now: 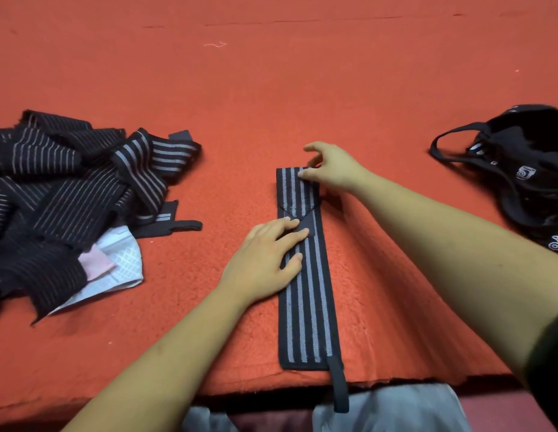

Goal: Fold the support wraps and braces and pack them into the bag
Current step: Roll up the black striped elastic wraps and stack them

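Note:
A long black wrap with grey stripes (307, 307) lies flat on the red surface, running from the near edge away from me. Its far end is folded back over itself. My left hand (265, 260) presses flat on the wrap's middle with straight fingers, at the edge of the folded flap. My right hand (330, 169) pinches the far folded end between thumb and fingers. A black thumb loop (340, 391) hangs over the near edge. The black bag (517, 169) lies open at the far right.
A tangled pile of black striped wraps and braces (68, 188) fills the left side, with a white and pink packet (115, 263) under it. The red felt surface (271, 88) stretches far back. Its near edge sits just above my lap.

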The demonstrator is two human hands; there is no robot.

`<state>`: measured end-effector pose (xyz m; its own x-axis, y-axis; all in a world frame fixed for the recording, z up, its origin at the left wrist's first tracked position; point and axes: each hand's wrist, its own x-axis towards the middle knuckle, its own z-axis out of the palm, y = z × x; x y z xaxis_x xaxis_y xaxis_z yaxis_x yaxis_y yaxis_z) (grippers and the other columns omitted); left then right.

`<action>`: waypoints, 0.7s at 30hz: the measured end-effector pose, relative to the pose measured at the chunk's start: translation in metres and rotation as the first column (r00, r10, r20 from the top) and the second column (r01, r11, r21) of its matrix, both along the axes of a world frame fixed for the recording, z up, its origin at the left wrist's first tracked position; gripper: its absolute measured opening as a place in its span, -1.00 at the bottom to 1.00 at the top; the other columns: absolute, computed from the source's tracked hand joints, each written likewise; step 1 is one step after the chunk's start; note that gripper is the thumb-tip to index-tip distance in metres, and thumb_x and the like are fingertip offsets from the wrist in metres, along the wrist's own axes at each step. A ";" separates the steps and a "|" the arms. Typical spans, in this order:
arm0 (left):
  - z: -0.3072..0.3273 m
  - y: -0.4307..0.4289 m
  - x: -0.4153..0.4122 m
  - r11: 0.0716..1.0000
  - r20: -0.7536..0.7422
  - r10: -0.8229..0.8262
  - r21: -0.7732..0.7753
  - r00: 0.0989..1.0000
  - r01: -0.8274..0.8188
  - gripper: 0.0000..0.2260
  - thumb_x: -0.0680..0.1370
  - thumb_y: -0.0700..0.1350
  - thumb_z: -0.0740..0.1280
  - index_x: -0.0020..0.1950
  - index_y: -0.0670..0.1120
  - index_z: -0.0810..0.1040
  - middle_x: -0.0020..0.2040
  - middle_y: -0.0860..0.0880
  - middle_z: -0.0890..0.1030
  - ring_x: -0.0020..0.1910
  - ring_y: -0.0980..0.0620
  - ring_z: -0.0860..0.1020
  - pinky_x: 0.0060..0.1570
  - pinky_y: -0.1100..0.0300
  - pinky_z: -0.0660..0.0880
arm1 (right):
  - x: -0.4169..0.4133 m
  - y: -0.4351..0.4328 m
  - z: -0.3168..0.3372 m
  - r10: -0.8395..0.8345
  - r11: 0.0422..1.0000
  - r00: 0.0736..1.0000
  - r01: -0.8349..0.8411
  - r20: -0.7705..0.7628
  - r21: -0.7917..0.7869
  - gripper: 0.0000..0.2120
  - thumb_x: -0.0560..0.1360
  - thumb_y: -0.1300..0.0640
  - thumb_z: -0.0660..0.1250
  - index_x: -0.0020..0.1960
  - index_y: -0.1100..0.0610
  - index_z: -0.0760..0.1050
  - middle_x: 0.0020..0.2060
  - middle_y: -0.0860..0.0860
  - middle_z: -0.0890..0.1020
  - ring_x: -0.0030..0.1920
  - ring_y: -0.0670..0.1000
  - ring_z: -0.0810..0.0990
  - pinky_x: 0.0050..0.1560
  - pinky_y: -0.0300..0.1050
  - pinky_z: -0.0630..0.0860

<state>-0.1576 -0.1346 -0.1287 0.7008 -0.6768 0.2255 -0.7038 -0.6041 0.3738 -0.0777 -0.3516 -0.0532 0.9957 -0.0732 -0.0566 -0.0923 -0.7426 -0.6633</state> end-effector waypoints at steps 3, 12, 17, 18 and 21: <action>-0.001 -0.001 0.000 1.000 0.028 -0.009 0.024 1.000 0.008 -0.49 0.55 0.16 0.17 0.45 0.01 0.48 0.43 0.01 0.44 0.46 0.03 0.34 0.47 0.03 0.23 | 0.012 0.003 0.003 0.093 0.995 0.991 -0.096 -0.100 -0.028 -0.62 0.49 0.12 0.48 0.26 0.17 0.55 -0.01 0.16 0.66 -0.18 0.08 0.60 -0.08 0.11 0.61; 0.001 0.000 -0.001 0.999 0.032 -0.016 0.039 0.999 0.015 -0.49 0.55 0.19 0.20 0.44 -0.01 0.41 0.47 0.02 0.39 0.50 0.05 0.28 0.51 0.10 0.14 | -0.013 0.014 0.012 0.114 0.991 0.991 -0.108 0.075 -0.073 -0.91 0.45 0.24 0.47 -0.07 0.18 0.60 -0.32 -0.05 0.57 -0.31 -0.08 0.51 -0.24 -0.19 0.41; 0.004 0.002 -0.005 0.999 0.033 0.039 -0.013 0.999 -0.038 -0.51 0.52 0.19 0.20 0.36 -0.02 0.51 0.28 0.02 0.40 0.33 0.03 0.33 0.40 0.07 0.25 | -0.052 0.017 0.008 0.032 0.999 0.972 -0.038 0.231 0.025 -0.84 0.44 0.30 0.37 -0.09 0.06 0.58 -0.33 -0.11 0.59 -0.32 -0.17 0.52 -0.26 -0.26 0.41; 0.004 0.003 -0.006 0.999 0.046 0.048 -0.006 0.998 -0.048 -0.51 0.53 0.18 0.19 0.36 -0.02 0.52 0.24 0.04 0.40 0.29 0.03 0.33 0.36 0.07 0.26 | -0.060 0.018 0.008 0.019 0.999 0.966 -0.029 0.258 0.036 -0.83 0.43 0.31 0.35 -0.08 0.06 0.58 -0.31 -0.10 0.60 -0.31 -0.15 0.52 -0.25 -0.25 0.40; 0.003 0.003 -0.008 0.997 0.062 0.070 -0.019 0.996 -0.069 -0.55 0.53 0.13 0.17 0.32 0.01 0.59 0.19 0.08 0.51 0.24 0.02 0.40 0.24 0.05 0.28 | -0.086 0.022 0.004 0.039 0.999 0.939 -0.043 0.342 0.004 -0.78 0.39 0.33 0.32 -0.03 0.11 0.60 -0.18 -0.03 0.62 -0.17 -0.07 0.52 -0.13 -0.22 0.37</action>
<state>-0.1651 -0.1312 -0.1256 0.7304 -0.6223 0.2817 -0.6824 -0.6465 0.3410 -0.1640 -0.3296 -0.0491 0.9575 -0.0332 0.2866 0.1714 -0.7335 -0.6577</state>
